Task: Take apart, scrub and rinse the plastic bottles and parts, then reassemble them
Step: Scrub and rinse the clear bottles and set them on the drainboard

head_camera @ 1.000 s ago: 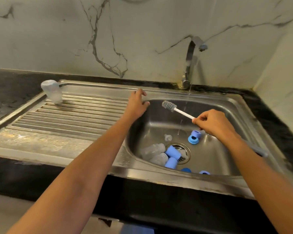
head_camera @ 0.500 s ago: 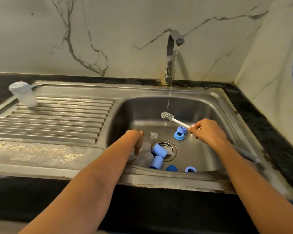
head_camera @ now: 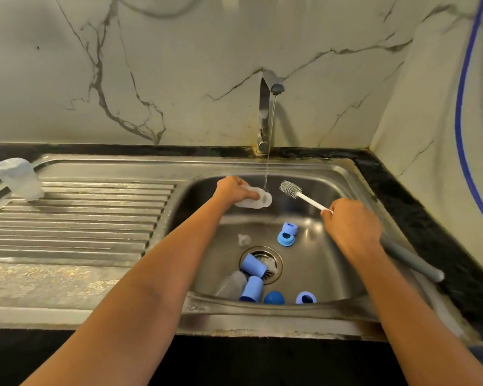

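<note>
Blue caps beside lying bottle at sink 6 o'clock, right hand fingers curled round brush handle at 3, left hand gripping clear bottle under tap stream at 12, standing bottle on drainboard at 10

A frosted plastic bottle stands on the far left corner of the ribbed steel drainboard, left of the steel sink basin, where blue plastic caps lie around the drain, before a clear plastic bottle with a white-handled bottle brush to its right.
</note>
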